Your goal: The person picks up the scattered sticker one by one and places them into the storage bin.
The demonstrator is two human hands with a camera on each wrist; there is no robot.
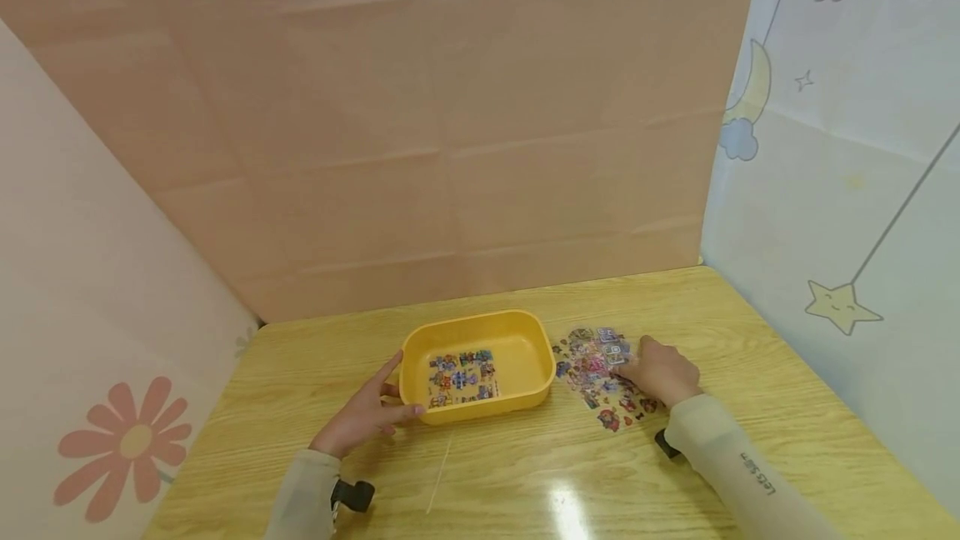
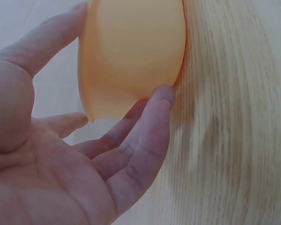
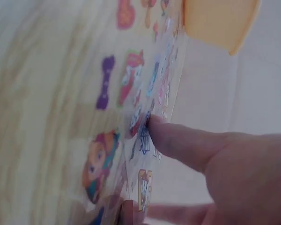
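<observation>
A yellow rectangular plastic bin (image 1: 517,405) stands on the table, with a clear sheet of colourful stickers (image 1: 463,379) lying inside its left half. My left hand (image 1: 366,417) holds the bin's left end, thumb and fingers spread around the rim and outer wall; in the left wrist view the fingertips (image 2: 163,96) touch the wall. Right of the bin, several transparent sticker sheets (image 1: 592,365) overlap on the table. My right hand (image 1: 663,369) pinches their right edge, and the right wrist view has the thumb (image 3: 171,138) on top of printed cartoon stickers.
The wooden table (image 1: 495,473) carries a thin pale strip (image 1: 440,473) in front of the bin. A brown paper-like backdrop (image 1: 420,148) rises behind, and pale printed sheets with a flower (image 1: 131,440) and a star (image 1: 843,307) flank the sides.
</observation>
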